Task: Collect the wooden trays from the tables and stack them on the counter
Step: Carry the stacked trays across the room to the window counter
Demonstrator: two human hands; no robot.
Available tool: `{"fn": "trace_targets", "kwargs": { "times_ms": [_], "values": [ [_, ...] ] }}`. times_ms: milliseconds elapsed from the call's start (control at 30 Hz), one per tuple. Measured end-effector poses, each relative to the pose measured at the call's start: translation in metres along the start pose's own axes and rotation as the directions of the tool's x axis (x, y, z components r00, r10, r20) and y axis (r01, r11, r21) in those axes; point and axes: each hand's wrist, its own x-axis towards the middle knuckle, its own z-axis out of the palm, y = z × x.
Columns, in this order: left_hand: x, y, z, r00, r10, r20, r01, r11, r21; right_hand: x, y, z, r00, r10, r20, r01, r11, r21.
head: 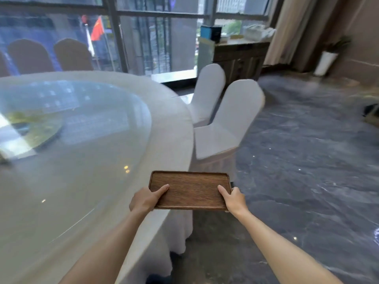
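Observation:
A dark brown wooden tray (pixel 190 188) is held level in front of me, past the right edge of the round table (pixel 168 111). My left hand (pixel 146 199) grips its left end with the thumb lying on the tray's inside. At the right end, my right hand (pixel 232 198) grips the same way. The tray is empty. A wooden counter (pixel 239 58) stands far off by the window, with boxes on top.
The big round table with a white cloth and a glass turntable (pixel 71 130) fills the left. Two white-covered chairs (pixel 225 119) stand at its right side. Dark stone floor (pixel 307 160) spreads to the right. A white planter (pixel 326 62) stands by the far wall.

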Motion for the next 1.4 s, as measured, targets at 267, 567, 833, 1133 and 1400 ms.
{"fn": "trace_targets", "kwargs": {
  "times_ms": [267,567,833,1133,1400],
  "values": [
    [0.021,0.197,0.14,0.966,0.209,0.151,-0.22,0.973,0.065,0.085,0.075,-0.181,0.96,0.118,-0.254,-0.099,0.991,0.087],
    [0.028,0.382,0.271,0.873,0.38,0.306,-0.411,0.911,0.042,0.164,0.136,-0.343,0.866,0.247,-0.436,-0.177,0.965,0.194],
    [0.096,0.534,0.384,0.797,0.459,0.392,-0.515,0.856,0.045,0.286,0.161,-0.444,0.793,0.314,-0.522,-0.237,0.948,0.212],
    [0.211,0.759,0.483,0.762,0.513,0.395,-0.56,0.828,0.006,0.483,0.12,-0.594,0.748,0.322,-0.581,-0.234,0.946,0.223],
    [0.309,0.896,0.56,0.78,0.528,0.335,-0.56,0.829,-0.002,0.654,0.107,-0.687,0.77,0.287,-0.57,-0.227,0.958,0.176]
  ]
}}
